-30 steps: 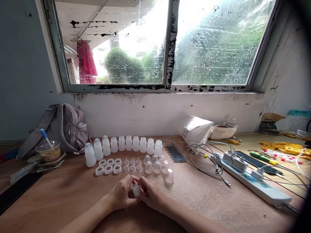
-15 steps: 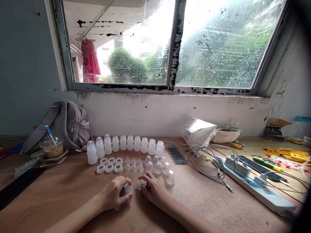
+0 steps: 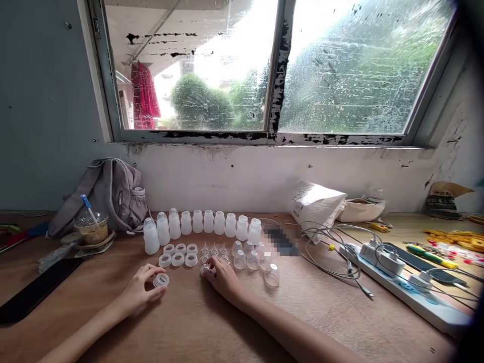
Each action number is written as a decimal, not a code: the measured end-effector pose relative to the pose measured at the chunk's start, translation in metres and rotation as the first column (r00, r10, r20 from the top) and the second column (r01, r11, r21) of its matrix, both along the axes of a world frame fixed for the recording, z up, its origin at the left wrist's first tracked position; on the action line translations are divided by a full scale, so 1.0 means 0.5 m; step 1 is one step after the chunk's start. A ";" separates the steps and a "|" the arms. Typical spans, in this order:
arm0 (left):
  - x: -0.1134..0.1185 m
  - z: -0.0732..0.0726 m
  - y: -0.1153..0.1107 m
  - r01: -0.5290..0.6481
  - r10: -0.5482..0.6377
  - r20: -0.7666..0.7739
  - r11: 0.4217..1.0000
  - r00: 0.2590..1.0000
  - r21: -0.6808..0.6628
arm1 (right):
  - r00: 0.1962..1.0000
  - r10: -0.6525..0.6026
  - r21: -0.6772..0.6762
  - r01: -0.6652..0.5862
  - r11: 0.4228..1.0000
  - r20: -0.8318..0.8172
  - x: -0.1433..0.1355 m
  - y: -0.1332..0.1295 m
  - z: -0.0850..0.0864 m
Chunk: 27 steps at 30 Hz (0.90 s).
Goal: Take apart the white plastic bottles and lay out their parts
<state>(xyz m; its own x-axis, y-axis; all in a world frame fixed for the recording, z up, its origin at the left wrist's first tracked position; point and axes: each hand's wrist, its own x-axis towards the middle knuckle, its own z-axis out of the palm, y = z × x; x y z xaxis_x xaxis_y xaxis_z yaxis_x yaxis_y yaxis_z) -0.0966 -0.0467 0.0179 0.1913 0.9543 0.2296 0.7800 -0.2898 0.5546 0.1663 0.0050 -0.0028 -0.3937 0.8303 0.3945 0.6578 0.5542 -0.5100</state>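
My left hand [image 3: 145, 292] holds a white ring [image 3: 161, 280] between thumb and fingers, just in front of two rows of similar rings [image 3: 178, 259]. My right hand [image 3: 223, 280] has its fingers closed on a clear nipple piece [image 3: 204, 270], partly hidden by the fingertips. Several more clear nipples [image 3: 214, 250] stand behind that hand. To their right are clear dome caps [image 3: 252, 260], one of them [image 3: 271, 276] nearer the front. A curved line of frosted bottles [image 3: 208, 222] runs behind everything; the ones at the left end wear clear caps.
At the left are a backpack [image 3: 113, 196], a drink cup [image 3: 92, 229] and a black phone-like slab [image 3: 38, 290]. On the right lie a white package [image 3: 317, 206], loose cables [image 3: 328, 267], a power strip [image 3: 408, 287] and yellow parts [image 3: 454, 239].
My left hand has moved left with the ring, which now shows its opening. My right hand has shifted left and a little back, along with the clear piece. The view has swung slightly.
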 end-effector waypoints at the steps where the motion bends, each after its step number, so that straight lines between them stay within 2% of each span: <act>1: 0.000 -0.004 0.004 -0.022 0.022 0.008 1.000 1.000 0.001 | 1.000 -0.003 -0.003 0.003 1.000 0.000 -0.002 0.003 -0.001; 6: 0.002 -0.021 0.018 -0.110 0.111 -0.044 0.993 0.993 0.032 | 1.000 -0.014 -0.008 0.014 1.000 0.001 -0.005 0.011 -0.010; 14: -0.001 -0.029 0.041 -0.270 0.271 -0.133 0.963 0.953 0.026 | 0.999 -0.027 -0.009 0.027 1.000 -0.020 -0.012 0.014 -0.008; 18: 0.007 -0.025 0.035 -0.296 0.315 -0.216 0.948 0.924 0.115 | 0.998 -0.001 0.067 0.005 0.998 -0.057 0.003 0.002 -0.012; 20: 0.017 -0.008 0.028 -0.238 0.294 -0.266 0.945 0.918 0.222 | 0.998 0.024 0.125 -0.017 0.992 -0.054 0.022 -0.008 -0.016; 23: 0.038 0.044 0.035 -0.074 0.236 -0.361 0.909 0.902 0.410 | 0.999 0.046 0.186 -0.043 0.982 -0.009 0.060 -0.027 -0.018; 25: 0.055 0.092 0.065 -0.043 0.275 -0.395 0.862 0.877 0.506 | 0.995 0.093 0.209 -0.098 0.973 0.030 0.085 -0.039 -0.016; 27: 0.068 0.139 0.115 -0.070 0.348 -0.396 0.819 0.850 0.570 | 0.990 0.128 0.216 -0.136 0.967 0.050 0.104 -0.048 -0.010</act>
